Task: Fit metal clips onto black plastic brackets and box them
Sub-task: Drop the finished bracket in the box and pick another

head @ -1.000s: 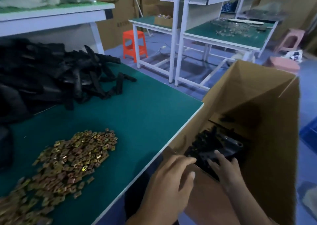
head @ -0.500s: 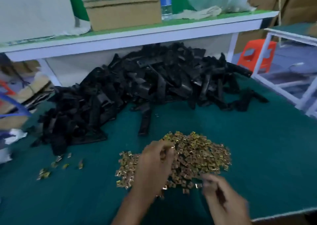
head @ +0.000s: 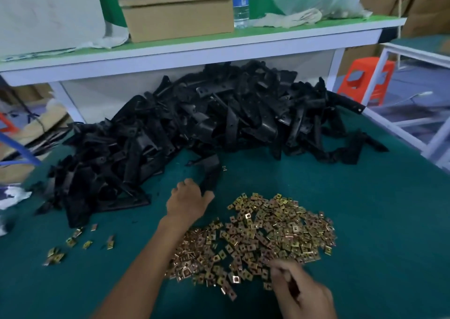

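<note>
Fingers of left hand (head: 188, 200) curl round a black bracket (head: 212, 170) — right hand (head: 303, 292) bent over clips (head: 267, 231), pinch unclear

1. One head-worn wide-angle view, looking forward and down over the dark green work table (head: 365, 221).
2. Camera sits close to the near table edge; left hand (head: 187, 200) and right hand (head: 300, 292) enter from the bottom of the frame.
3. Left hand grips a loose black plastic bracket (head: 210, 170) just below frame centre.
4. Heap of small brass-coloured metal clips (head: 267, 236) fills the low centre, with the pile of black plastic brackets (head: 219, 124) beyond it.
5. Top of frame reaches the white-edged green shelf (head: 219, 48).
</note>
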A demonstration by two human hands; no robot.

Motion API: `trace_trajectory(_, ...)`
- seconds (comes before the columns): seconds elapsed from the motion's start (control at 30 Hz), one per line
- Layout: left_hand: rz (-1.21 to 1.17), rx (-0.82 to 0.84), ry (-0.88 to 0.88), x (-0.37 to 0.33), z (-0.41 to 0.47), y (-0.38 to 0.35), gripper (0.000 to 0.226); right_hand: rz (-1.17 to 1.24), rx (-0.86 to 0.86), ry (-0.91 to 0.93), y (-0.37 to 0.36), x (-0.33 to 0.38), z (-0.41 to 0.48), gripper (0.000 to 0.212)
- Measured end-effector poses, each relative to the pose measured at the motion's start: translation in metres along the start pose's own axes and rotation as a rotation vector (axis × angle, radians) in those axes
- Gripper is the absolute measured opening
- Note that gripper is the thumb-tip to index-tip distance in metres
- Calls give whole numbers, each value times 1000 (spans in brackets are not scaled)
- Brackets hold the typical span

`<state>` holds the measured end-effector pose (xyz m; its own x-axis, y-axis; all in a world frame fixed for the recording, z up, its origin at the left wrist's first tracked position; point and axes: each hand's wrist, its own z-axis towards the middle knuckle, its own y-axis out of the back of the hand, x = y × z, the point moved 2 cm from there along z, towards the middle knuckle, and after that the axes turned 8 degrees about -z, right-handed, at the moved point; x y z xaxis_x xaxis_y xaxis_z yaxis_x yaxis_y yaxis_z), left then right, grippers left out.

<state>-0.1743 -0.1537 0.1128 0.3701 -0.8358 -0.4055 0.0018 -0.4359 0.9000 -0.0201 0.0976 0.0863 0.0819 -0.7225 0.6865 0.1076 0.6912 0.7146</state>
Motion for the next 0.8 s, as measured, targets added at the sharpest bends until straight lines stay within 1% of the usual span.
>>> trace_trajectory(0.07,-180,31,-33,10,-32,9,40,-1,-19,31,1,2,2,34)
trace_trajectory(0.13,-334,16,-75,13,-80,9,25,32,-42,53,-1,1,3,31)
trace_trajectory(0.17,-368,13,-107,10,-106,4,26,64,-50,52,0,2,1,24)
trace_trajectory(0.2,-396,44,-150,4,-130,-4,28,114,-38,37,1,4,-1,11)
trace_trajectory(0.23,-417,106,-195,-5,-151,-15,32,176,-2,-13,1,5,-1,13)
trace_trajectory(0.27,-398,188,-244,-15,-170,-27,37,229,4,-41,1,3,-2,30)
trace_trajectory(0.3,-339,269,-301,-26,-185,-39,41,273,-13,-80,2,0,-3,41)
trace_trajectory(0.33,-269,313,-355,-35,-195,-47,43,331,-45,-117,2,-2,-2,43)
trace_trajectory(0.37,-218,332,-410,-41,-198,-51,42,378,-59,-160,3,-6,0,40)
trace_trajectory(0.4,-204,330,-471,-45,-197,-50,36,417,-67,-194,3,-9,1,38)
trace_trajectory(0.47,-250,357,-569,-46,-186,-42,24,461,-55,-212,3,-14,3,40)
trace_trajectory(0.5,-267,354,-597,-43,-174,-37,23,487,-51,-224,4,-14,5,38)
trace_trajectory(0.53,-260,304,-591,-38,-157,-33,27,514,-51,-242,5,-14,6,35)
trace_trajectory(0.57,-248,208,-555,-33,-136,-29,29,527,-57,-249,6,-14,7,33)
trace_trajectory(0.63,-232,-28,-471,-26,-91,-24,23,517,-78,-247,5,-13,7,34)
trace_trajectory(0.67,-214,-105,-436,-25,-73,-23,21,499,-79,-238,4,-13,6,35)
trace_trajectory(0.7,-175,-130,-406,-24,-59,-25,22,486,-73,-229,4,-12,6,36)
trace_trajectory(0.77,-86,-98,-366,-23,-41,-35,25,462,-54,-201,3,-13,6,39)
trace_trajectory(0.8,-81,-97,-361,-23,-38,-38,24,450,-46,-189,2,-14,6,40)
